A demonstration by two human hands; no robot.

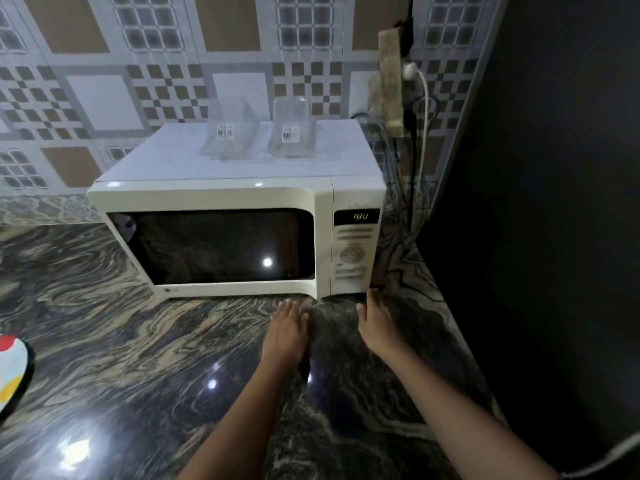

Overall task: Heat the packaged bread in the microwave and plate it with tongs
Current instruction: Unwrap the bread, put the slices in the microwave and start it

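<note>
— Why are both hands just lying there?

— I think the person is waiting; the left hand (285, 329) and the right hand (375, 323) rest flat on the counter (121, 341) and hold nothing; the fingers (286, 304) are straight and lie close together; they pinch nothing.

— What is in front of the fingers?

— The microwave (239, 220), just past the fingertips; its door is closed; the right fingertips are almost at its bottom corner, under the buttons; I cannot tell if they touch it.

— Where is the bread?

— I cannot see it; the window is dark; green numbers glow on the little screen (360, 216), up past the right fingers, so I guess the bread is inside getting warm.

— And on top?

— A clear pack (227, 133) beside a second clear pack (292, 131), far beyond the fingers; each has a sticker; they look empty to me, maybe put up there to be out of the way.

— Count for me.

— Two hands; one microwave; two packs; one bright plate-like thing (12, 368), far to the left of the left fingers; no tongs that I can see.
</note>
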